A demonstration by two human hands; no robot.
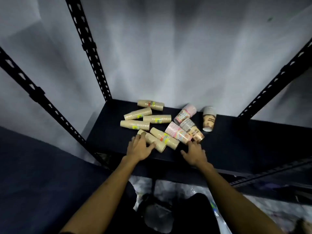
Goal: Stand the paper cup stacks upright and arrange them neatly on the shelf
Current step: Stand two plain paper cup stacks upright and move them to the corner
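Several paper cup stacks lie on their sides on the black shelf (244, 142). Tan stacks with yellow labels fill the left part, among them one at the back (150, 104) and one in the middle (135, 124). Pink and brown printed stacks (185, 114) (209, 120) lie to the right. My left hand (139, 146) rests on the nearest tan stack (156, 142), fingers curled over its narrow end. My right hand (194, 152) hovers, fingers apart, just in front of a pink stack (177, 132) and a brown stack (194, 130), holding nothing.
Black perforated shelf posts rise at the back left (87, 46), front left (33, 92) and right (276, 78). Grey cloth hangs behind the shelf. The right half of the shelf holds no cups. Crumpled plastic lies on the floor (168, 191) below.
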